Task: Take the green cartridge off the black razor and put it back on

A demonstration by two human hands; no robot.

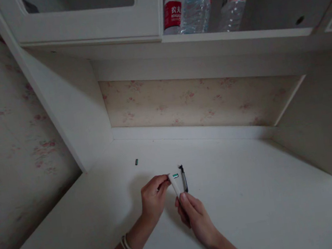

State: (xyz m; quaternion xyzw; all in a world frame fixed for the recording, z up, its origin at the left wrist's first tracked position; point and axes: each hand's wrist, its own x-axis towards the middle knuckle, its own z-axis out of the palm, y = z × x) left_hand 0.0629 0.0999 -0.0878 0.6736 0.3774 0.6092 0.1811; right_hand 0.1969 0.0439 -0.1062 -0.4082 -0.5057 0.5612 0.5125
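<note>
My right hand (196, 218) is closed around the lower part of a slim white stick-shaped object (174, 184), its upper end tilted away to the left. At that upper end my left hand (154, 195) has its fingers pinched together against the object's edge; whether a small piece is between them I cannot make out. Just right of the white object's top lies a small green-and-dark cylinder, like a small battery (175, 176). Beside it is a thin black piece (184, 178) with a small crooked end. Farther back on the left, a similar small green-and-dark piece (136, 162) rests on the desk.
The white desk (239, 196) runs back to a low ledge and a floral wall panel (181, 102). Side panels enclose it left and right. Overhead, a cabinet shelf (234, 38) holds several plastic bottles (195, 8). A cabinet door (79, 25) hangs at upper left.
</note>
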